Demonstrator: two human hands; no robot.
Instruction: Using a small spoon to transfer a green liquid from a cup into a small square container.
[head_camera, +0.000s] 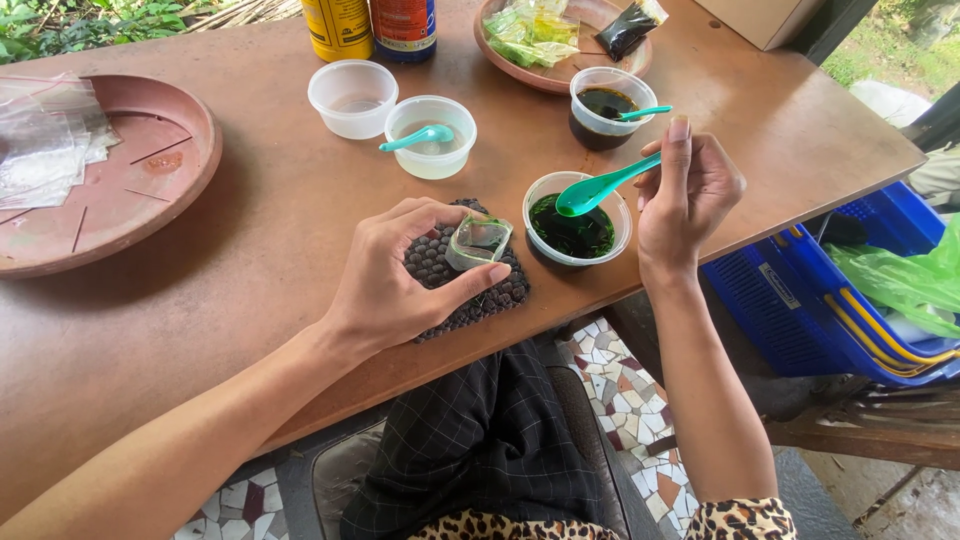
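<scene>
I count four round plastic tubs on the bench (250, 300), three teal spoons, two clay plates and two bottles. My left hand (400, 275) is closed around a small clear cup (479, 242), thumb below and fingers over its far side, holding it tilted above a dark knobbly mat (470, 295). The cup is square-mouthed and see-through, with a trace of green at its rim. My right hand (690, 190) pinches the handle of one spoon (600, 187), whose bowl hangs over the green tub (577, 220) just right of the mat; that tub holds dark green liquid. Beyond the green tub stands a dark tub (603, 108) with a spoon (640, 113) in it. Left of that are a milky tub (431, 136) with the third spoon (417, 138) and an empty tub (352, 98). The mat lies at the near bench edge, above my lap. Left of the mat the bench is bare up to the big plate (150, 190). A blue crate (800, 310) sits low beyond the right edge.
</scene>
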